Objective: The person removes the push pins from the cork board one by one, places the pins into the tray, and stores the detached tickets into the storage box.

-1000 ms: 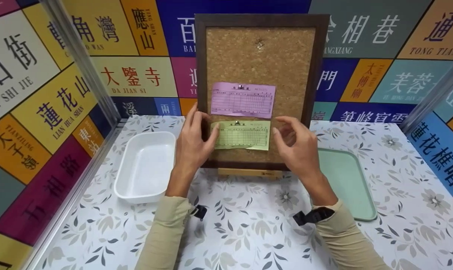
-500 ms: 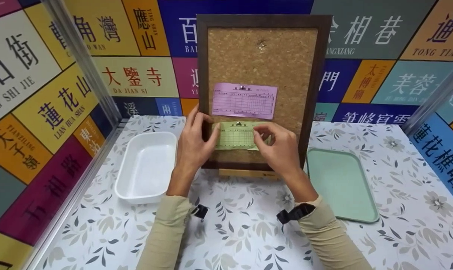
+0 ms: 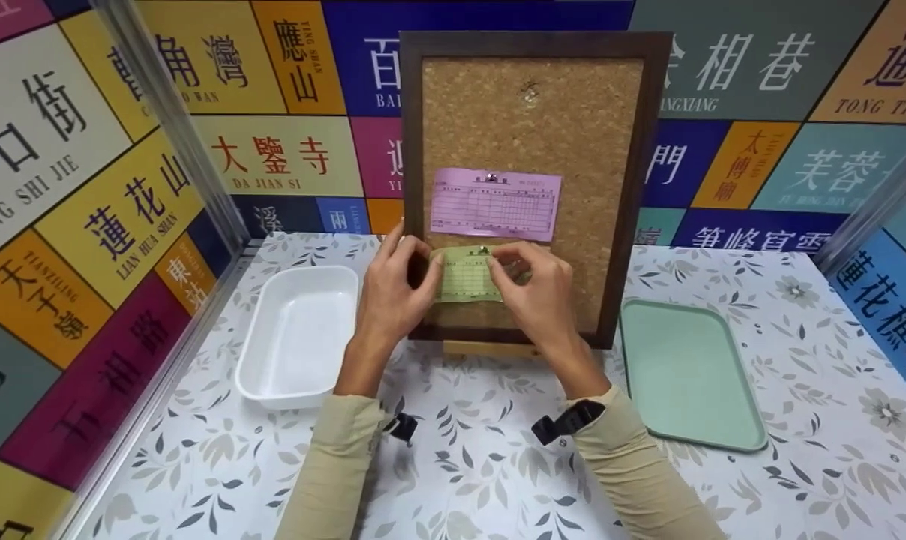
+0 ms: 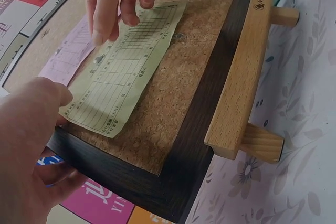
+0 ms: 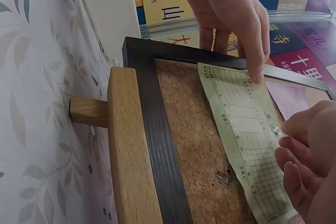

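A green form slip [image 3: 464,277] is on the cork board [image 3: 528,135], below a pinned pink form slip [image 3: 490,202]. At the green slip's top is a small shiny pushpin [image 5: 276,130]. My left hand [image 3: 397,289] grips the board's left frame, thumb over the green slip's left end and fingers behind the frame, as the left wrist view shows. My right hand [image 3: 535,289] hovers over the green slip's right part, fingers loosely bent. Its fingertips are close beside the pushpin; in the left wrist view the pin [image 4: 98,60] shows just clear of them.
The framed board leans on a wooden easel stand [image 4: 239,77]. A white plastic tub [image 3: 295,337] stands to the left and a pale green tray [image 3: 693,375] lies to the right. The table has a leaf-patterned cloth [image 3: 468,450]. Sign-printed panels [image 3: 288,154] surround it.
My right hand has moved left from beside the board onto the green slip, up to the pushpin. The left hand keeps its grip on the frame.
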The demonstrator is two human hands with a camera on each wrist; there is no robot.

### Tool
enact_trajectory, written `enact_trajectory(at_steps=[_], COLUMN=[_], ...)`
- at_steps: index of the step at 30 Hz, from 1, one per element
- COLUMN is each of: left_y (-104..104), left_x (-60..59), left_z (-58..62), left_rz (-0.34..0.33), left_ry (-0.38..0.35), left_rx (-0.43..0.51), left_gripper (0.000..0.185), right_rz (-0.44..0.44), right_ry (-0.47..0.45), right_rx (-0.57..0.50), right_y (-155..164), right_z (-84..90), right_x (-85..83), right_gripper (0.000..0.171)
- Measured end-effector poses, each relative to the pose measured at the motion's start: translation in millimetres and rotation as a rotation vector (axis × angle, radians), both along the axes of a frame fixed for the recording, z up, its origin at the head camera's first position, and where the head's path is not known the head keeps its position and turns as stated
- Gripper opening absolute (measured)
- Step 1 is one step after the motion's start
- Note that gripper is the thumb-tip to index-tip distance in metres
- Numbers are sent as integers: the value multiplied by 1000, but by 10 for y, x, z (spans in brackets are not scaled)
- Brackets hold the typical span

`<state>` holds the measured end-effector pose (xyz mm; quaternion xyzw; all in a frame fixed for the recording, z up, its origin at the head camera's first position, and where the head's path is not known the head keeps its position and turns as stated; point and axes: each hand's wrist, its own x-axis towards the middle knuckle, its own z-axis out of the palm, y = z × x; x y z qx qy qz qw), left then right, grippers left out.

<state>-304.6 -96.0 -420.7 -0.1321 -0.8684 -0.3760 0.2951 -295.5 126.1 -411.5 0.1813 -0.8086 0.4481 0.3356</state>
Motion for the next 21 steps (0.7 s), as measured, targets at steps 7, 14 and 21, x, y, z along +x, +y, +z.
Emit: enact_trajectory(at_steps=[7,14,21], left_y=[-8,22,-9], left_x=[15,11,3], left_z=[-13,-7,-14], left_rz=[5,-2,-3], left_ry=[7,-4,-16], left_rx=[5,13,29], left_gripper=[19,19,18], right_rz=[-33,-60,-48], right_ry=[55,94,95], right_rx=[-6,-32,-33], right_y=[-87,-111,-164], right_z=[-80,-107,-115], right_x=[-62,-92,-101], right_gripper=[9,8,7])
